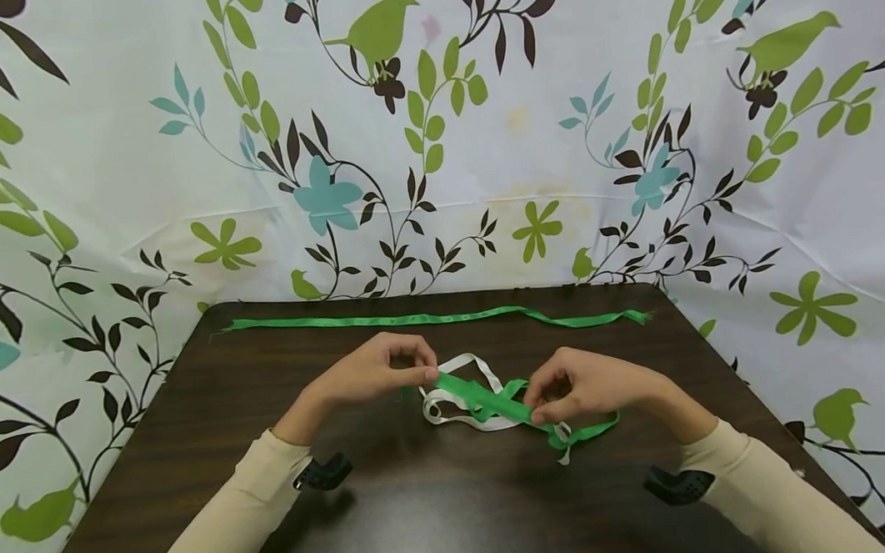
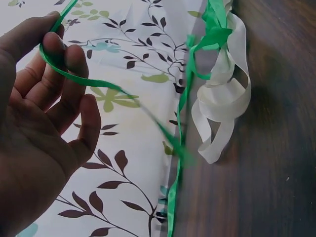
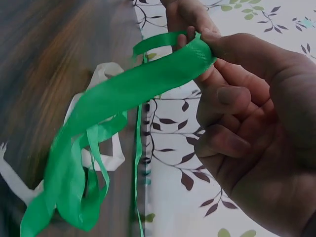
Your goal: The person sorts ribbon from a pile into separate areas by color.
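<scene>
A green ribbon (image 1: 486, 398) is stretched between the two hands above the table. My left hand (image 1: 387, 367) pinches it between thumb and fingertips; in the left wrist view a loose end (image 2: 106, 84) dangles past the fingers. On the other side my right hand (image 1: 591, 386) pinches the same ribbon, and in the right wrist view a broad length (image 3: 133, 84) hangs down from the thumb. Below and between the hands lies a loose tangle of white ribbon (image 1: 468, 360) with more green loops. The white part shows as folded loops (image 2: 224, 101) in the left wrist view.
Another green ribbon (image 1: 415, 319) lies stretched along the far edge of the dark wooden table (image 1: 410, 512). Behind the table hangs a white cloth (image 1: 473, 141) printed with leaves and birds. Dark bands (image 1: 323, 472) sit on both wrists.
</scene>
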### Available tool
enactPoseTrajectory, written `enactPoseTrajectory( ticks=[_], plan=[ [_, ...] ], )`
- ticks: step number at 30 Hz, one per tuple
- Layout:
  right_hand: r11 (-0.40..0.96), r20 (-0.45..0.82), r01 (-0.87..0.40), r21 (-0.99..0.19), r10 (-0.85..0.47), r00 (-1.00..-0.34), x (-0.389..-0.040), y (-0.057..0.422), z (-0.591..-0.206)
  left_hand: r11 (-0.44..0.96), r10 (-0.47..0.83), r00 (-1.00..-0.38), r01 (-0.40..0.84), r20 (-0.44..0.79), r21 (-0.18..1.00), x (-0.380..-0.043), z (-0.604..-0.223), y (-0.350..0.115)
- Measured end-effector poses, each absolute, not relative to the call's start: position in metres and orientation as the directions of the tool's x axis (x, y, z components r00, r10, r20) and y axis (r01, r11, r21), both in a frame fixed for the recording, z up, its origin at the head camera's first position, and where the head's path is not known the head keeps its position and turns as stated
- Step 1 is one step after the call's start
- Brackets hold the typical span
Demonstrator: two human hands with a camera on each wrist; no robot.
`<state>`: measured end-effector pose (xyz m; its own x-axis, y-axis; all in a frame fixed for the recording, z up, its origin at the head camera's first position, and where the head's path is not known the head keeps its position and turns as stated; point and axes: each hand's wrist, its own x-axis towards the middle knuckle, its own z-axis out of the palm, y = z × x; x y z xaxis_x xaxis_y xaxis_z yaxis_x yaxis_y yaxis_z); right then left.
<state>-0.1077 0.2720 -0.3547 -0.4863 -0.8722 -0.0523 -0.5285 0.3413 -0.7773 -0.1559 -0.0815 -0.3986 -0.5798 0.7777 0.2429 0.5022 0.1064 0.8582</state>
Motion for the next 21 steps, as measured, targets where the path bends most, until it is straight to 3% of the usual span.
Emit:
enactPoseTrajectory(
  ticks=[12, 21],
  plan=[
    [0.342, -0.062, -0.513, -0.788, -0.872, -0.486, -0.115, 0.294, -0.355, 0.125, 0.726, -0.641, 0.477, 0.247, 0.870, -0.170, -0.408, -0.098],
    [0.396, -0.078, -0.482, -0.781, -0.828, -0.555, -0.119, 0.313, -0.356, 0.117, 0.652, -0.738, 0.325, 0.174, 0.939, -0.192, -0.434, -0.118]
  ],
)
